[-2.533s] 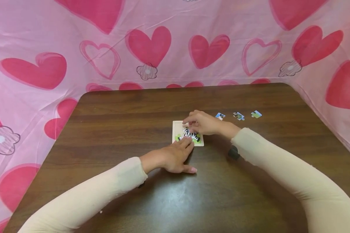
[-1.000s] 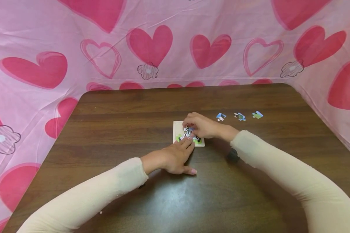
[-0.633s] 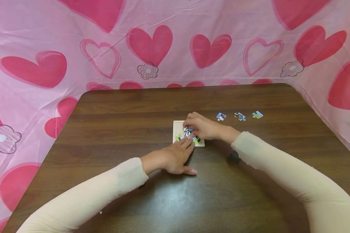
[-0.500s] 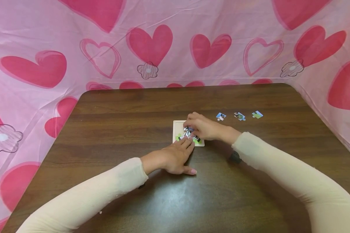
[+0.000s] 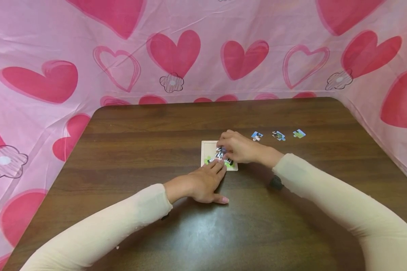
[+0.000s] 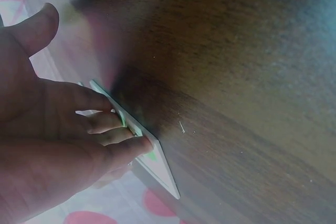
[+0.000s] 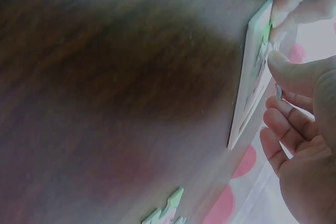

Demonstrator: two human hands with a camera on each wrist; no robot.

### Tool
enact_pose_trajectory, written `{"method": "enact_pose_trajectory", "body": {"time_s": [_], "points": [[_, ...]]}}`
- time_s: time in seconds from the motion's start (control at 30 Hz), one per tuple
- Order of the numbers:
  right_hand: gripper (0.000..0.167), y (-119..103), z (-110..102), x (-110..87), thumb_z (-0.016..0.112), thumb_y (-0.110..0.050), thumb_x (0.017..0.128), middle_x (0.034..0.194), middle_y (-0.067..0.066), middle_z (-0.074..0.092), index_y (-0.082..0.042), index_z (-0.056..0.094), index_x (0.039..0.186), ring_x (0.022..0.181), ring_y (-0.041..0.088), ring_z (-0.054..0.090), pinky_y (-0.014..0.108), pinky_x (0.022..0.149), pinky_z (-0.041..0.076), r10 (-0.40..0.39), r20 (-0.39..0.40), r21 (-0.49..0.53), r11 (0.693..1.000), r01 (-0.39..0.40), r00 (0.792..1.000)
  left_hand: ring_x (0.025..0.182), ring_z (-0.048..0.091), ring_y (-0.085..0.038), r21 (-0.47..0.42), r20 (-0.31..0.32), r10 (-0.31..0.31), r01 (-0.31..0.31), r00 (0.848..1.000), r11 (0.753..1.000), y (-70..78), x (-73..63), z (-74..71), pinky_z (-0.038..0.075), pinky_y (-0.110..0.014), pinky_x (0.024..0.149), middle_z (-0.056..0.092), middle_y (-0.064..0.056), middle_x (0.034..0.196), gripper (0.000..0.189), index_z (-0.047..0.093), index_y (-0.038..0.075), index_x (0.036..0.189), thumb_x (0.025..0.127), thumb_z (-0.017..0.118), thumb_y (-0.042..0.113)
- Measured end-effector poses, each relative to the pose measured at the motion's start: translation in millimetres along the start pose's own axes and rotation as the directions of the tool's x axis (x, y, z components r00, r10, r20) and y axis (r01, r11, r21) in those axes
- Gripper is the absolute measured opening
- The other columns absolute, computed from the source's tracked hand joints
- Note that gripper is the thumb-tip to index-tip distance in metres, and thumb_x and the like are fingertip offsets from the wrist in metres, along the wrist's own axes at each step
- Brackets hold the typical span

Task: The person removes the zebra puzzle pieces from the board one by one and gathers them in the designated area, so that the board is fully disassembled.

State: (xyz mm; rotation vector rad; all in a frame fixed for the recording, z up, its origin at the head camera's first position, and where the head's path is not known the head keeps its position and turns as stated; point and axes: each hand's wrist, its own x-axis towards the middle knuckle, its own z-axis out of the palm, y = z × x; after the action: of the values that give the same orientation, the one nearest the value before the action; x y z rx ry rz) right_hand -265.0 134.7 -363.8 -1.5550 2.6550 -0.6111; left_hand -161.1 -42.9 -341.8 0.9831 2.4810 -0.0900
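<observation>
A small pale-framed puzzle board [image 5: 207, 146] with zebra and green grass pieces lies mid-table. My left hand [image 5: 203, 183] rests with outstretched fingers on its near edge, thumb spread to the side. In the left wrist view the fingertips press on the board [image 6: 167, 176]. Over the board's right half, my right hand [image 5: 240, 146] pinches a zebra-striped puzzle piece [image 5: 220, 152] between thumb and fingers. From the right wrist, that puzzle piece [image 7: 279, 92] shows edge-on just above the board [image 7: 240, 103]. My fingers hide part of the picture.
Three loose puzzle pieces lie in a row behind and right of the board: one blue with stripes [image 5: 256, 136], a blue-green one [image 5: 279, 136] and a green-and-blue one [image 5: 299, 133]. A pink heart-patterned cloth [image 5: 210, 75] hangs behind the brown table [image 5: 149, 150].
My right hand has come down and slightly right over the board, its fingers closing in around the striped piece. The left hand stays on the near edge; the three loose pieces have not moved.
</observation>
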Motion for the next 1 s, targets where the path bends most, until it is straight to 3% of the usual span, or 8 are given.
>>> {"method": "enact_pose_trajectory", "body": {"time_s": [0.4, 0.67, 1.0], "points": [[0.035, 10.2, -24.7, -26.0, 0.077, -0.01, 0.081, 0.104, 0.009, 0.062, 0.0, 0.068, 0.114, 0.101, 0.025, 0.052, 0.042, 0.088, 0.046, 0.142, -0.017, 0.073, 0.987, -0.14, 0.99, 0.147, 0.002, -0.03, -0.028, -0.001, -0.002, 0.002, 1.0, 1.0, 1.7, -1.0, -0.7, 0.01, -0.039, 0.118, 0.005, -0.014, 0.161, 0.097, 0.013, 0.003, 0.154, 0.089, 0.048, 0.065], [0.032, 24.2, -38.3, -59.9, 0.079, -0.01, 0.08, 0.099, 0.004, 0.062, -0.006, 0.069, 0.109, 0.094, 0.021, 0.052, 0.04, 0.08, 0.046, 0.23, -0.054, 0.063, 0.972, -0.226, 0.972, 0.147, 0.003, -0.031, -0.032, -0.024, 0.003, -0.003, 1.0, 0.999, 1.8, -1.7, 0.6, 0.01, -0.039, 0.118, 0.007, -0.015, 0.161, 0.097, 0.014, 0.002, 0.153, 0.089, 0.05, 0.064], [0.033, 38.8, -51.1, -106.9, 0.079, -0.007, 0.078, 0.1, 0.003, 0.063, -0.004, 0.069, 0.11, 0.099, 0.023, 0.054, 0.046, 0.085, 0.045, 0.302, -0.058, 0.008, 0.953, -0.303, 0.951, 0.147, 0.002, -0.031, -0.028, -0.018, -0.001, 0.001, 1.0, 1.0, 2.7, -2.5, 1.1, 0.01, -0.039, 0.118, 0.006, -0.014, 0.161, 0.097, 0.014, 0.002, 0.153, 0.089, 0.05, 0.065]]}}
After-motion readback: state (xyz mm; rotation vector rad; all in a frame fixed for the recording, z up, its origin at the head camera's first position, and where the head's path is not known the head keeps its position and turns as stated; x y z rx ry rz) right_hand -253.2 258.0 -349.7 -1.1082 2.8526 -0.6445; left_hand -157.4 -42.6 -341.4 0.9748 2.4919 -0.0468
